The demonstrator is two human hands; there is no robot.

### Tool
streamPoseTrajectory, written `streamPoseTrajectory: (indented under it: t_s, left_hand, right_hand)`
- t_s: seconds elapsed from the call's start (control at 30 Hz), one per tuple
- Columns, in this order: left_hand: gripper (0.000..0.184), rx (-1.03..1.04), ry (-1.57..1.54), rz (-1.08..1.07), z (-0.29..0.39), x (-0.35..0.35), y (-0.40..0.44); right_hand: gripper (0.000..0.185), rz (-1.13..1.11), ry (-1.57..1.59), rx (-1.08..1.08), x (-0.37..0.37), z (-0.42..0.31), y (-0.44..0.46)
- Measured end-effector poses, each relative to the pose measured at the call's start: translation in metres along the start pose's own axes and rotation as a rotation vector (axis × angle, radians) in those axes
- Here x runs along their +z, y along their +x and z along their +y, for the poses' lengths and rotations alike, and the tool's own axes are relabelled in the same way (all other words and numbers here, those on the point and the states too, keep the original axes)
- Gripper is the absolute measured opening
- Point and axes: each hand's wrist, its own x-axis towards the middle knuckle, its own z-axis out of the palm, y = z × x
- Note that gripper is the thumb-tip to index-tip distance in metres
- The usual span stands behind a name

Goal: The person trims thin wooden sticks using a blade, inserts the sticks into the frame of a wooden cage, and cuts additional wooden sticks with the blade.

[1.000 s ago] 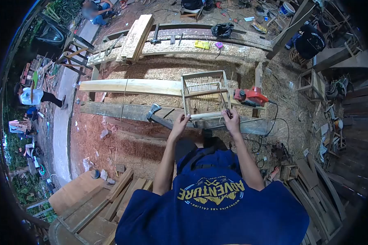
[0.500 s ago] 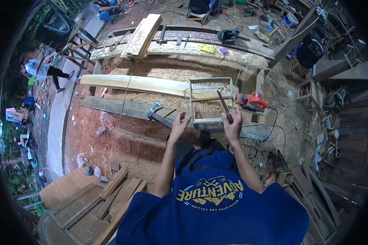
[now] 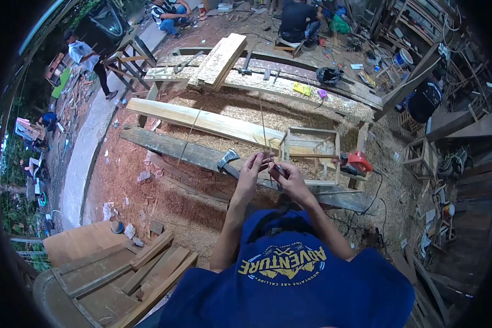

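Observation:
My left hand (image 3: pixel 252 174) is closed, its fingertips pinching a thin wooden strip (image 3: pixel 263 123) that extends away over the planks. Close against it, my right hand (image 3: pixel 291 180) is closed around a knife (image 3: pixel 279 167), of which little shows; where its blade points I cannot make out. Just beyond my hands, a small wooden frame (image 3: pixel 312 131) rests at the right end of the planks. To the left of my left hand, a hatchet (image 3: pixel 229 158) lies on the dark weathered plank (image 3: pixel 169 147).
A pale plank (image 3: pixel 202 119) lies beyond the dark one. At the right is a red corded power tool (image 3: pixel 358 163). A sawdust-covered bench (image 3: pixel 257 82) bears stacked boards (image 3: pixel 220 61), a hammer (image 3: pixel 246 63) and a yellow packet (image 3: pixel 302 89). Several people are farther off.
My hands have come together, and the thin strip now shows in my left fingers. The knife blade no longer stands out clearly. The view has shifted, showing more of the people at the back.

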Motion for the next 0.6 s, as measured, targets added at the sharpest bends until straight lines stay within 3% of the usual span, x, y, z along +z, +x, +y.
streamPoseTrajectory:
  t_s: [0.1, 0.23, 0.37, 0.47, 0.57, 0.6]
  left_hand:
    - [0.031, 0.06, -0.082, 0.029, 0.019, -0.017, -0.001]
    - [0.024, 0.041, -0.14, 0.014, 0.041, -0.059, 0.001]
    - [0.019, 0.035, -0.195, 0.04, 0.052, -0.097, 0.004]
    - [0.018, 0.038, -0.233, 0.111, 0.068, -0.11, 0.0]
    - [0.015, -0.043, -0.291, -0.042, 0.071, -0.143, 0.001]
    - [0.014, -0.075, -0.26, 0.01, 0.083, -0.141, -0.005]
  right_hand:
    - [0.02, -0.029, 0.237, -0.085, 0.036, -0.007, 0.016]
    - [0.029, -0.018, 0.251, -0.087, 0.075, -0.018, 0.035]
    - [0.028, 0.053, 0.126, -0.023, 0.104, -0.016, 0.046]
    - [0.025, 0.19, -0.005, -0.1, 0.117, -0.015, 0.047]
    - [0.027, 0.259, -0.126, -0.085, 0.128, -0.031, 0.042]
    - [0.03, 0.279, -0.168, -0.053, 0.132, -0.036, 0.041]
